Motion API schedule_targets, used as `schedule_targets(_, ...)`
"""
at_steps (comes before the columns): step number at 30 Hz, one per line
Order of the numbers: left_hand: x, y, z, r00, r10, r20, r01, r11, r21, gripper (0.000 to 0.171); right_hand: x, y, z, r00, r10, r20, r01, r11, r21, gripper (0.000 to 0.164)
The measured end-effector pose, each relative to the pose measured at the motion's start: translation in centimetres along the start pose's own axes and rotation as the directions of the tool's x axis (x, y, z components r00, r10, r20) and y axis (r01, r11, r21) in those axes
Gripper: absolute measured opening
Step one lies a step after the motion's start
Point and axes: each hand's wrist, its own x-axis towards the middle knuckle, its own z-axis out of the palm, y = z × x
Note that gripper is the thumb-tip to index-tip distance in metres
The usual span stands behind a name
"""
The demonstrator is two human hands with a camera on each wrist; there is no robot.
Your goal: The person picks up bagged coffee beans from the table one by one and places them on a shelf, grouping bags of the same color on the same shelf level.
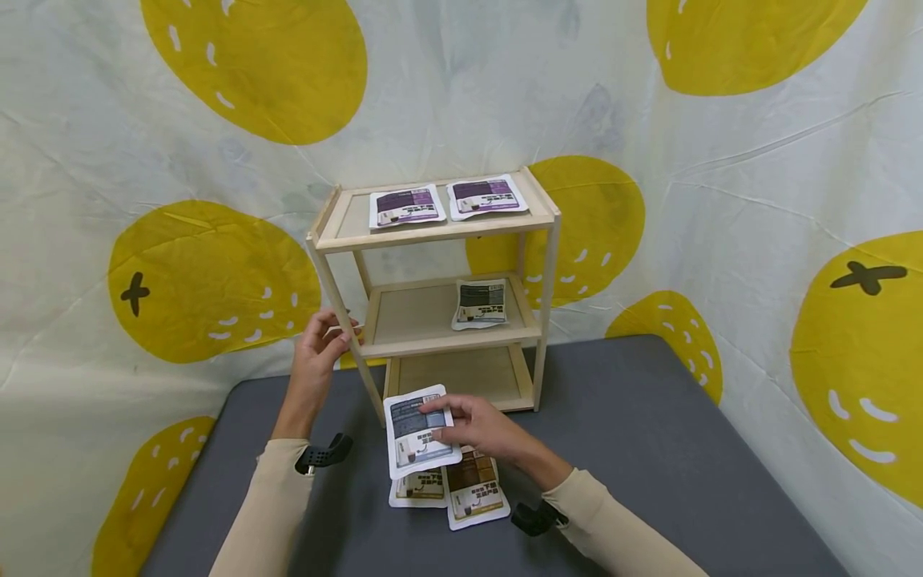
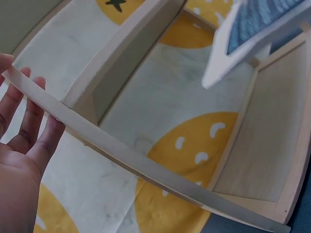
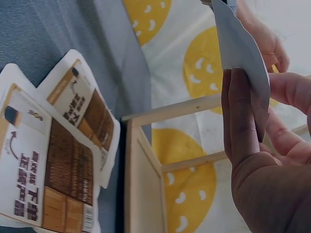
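Observation:
My left hand [image 1: 317,353] holds the left front post of a light wooden three-tier shelf [image 1: 433,346]; in the left wrist view its fingers [image 2: 31,121] pass behind the post, thumb at the left edge. My right hand [image 1: 479,429] pinches a flat white packet with a blue label [image 1: 414,449], thumb and fingers on opposite faces, in front of the bottom tier. Below it on the dark table lie two brown-labelled packets [image 1: 472,501] [image 3: 82,104], one partly hidden by the blue packet.
Two purple-labelled packets [image 1: 407,207] [image 1: 486,196] lie side by side on the top tier. A packet with a dark green label [image 1: 481,303] sits toward the right of the middle tier. Behind the table [image 1: 620,449] hangs a white cloth with yellow fruit shapes [image 1: 252,64].

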Motion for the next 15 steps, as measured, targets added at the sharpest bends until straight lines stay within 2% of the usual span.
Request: schedule_targets(15,0.0,0.1,0.1,1.000,-0.020,-0.009,0.020,0.999,0.035,0.034,-0.1,-2.5,-0.6,0.998,-0.051,-0.030,0.050,0.998,-0.038,0.047)
